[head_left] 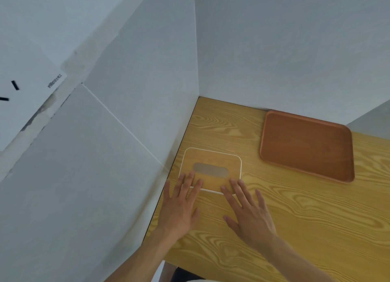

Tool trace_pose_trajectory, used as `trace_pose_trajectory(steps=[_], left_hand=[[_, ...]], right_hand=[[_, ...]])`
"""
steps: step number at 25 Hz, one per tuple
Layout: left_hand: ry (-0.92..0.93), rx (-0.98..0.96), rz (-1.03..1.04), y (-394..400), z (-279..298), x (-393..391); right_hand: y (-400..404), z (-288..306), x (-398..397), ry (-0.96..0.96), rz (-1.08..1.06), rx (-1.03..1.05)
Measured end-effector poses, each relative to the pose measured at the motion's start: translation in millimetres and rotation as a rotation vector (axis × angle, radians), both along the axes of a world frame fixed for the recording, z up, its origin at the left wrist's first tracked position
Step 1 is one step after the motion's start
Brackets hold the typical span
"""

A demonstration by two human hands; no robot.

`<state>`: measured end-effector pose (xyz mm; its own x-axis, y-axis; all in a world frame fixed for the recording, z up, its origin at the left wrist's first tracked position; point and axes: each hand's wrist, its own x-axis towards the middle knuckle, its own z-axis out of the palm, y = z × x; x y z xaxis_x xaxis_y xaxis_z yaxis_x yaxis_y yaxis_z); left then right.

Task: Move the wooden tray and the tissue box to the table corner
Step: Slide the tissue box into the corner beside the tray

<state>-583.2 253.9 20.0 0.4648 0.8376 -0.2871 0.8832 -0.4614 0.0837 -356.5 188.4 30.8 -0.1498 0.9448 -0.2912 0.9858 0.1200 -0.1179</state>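
The left hand [179,205] lies flat and open, fingers spread, its fingertips resting on the near left corner of the tissue box [211,170]. The right hand [247,212] is likewise flat and open with fingers splayed, its fingertips on the near right part of the box's top; neither hand grips anything. The tissue box has a pale wood-coloured top with a white rim and a grey oblong slot in the middle, and it sits on the wooden table [295,229] just beside the table's left edge, close to the white wall panel [137,113] that runs along that side. To the right of the box and farther away lies the wooden tray [306,146], reddish brown with rounded corners and a low rim, flat on the table and apart from the box. Its far edge sits near the white back wall [285,49]. The far left corner of the table, where the two walls meet, lies beyond the box.
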Motion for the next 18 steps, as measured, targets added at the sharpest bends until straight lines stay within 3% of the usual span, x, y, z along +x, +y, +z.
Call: trace_pose_trajectory(steps=[9,18], left_hand=[[0.050,0.005,0.043,98.4,25.5,36.0],[0.252,-0.051,-0.004,188.1,50.4,71.6]], right_hand=[[88.7,3.9,3.7,0.041,-0.055,-0.032],[173.6,14.1,18.7,0.041,-0.088,-0.081]])
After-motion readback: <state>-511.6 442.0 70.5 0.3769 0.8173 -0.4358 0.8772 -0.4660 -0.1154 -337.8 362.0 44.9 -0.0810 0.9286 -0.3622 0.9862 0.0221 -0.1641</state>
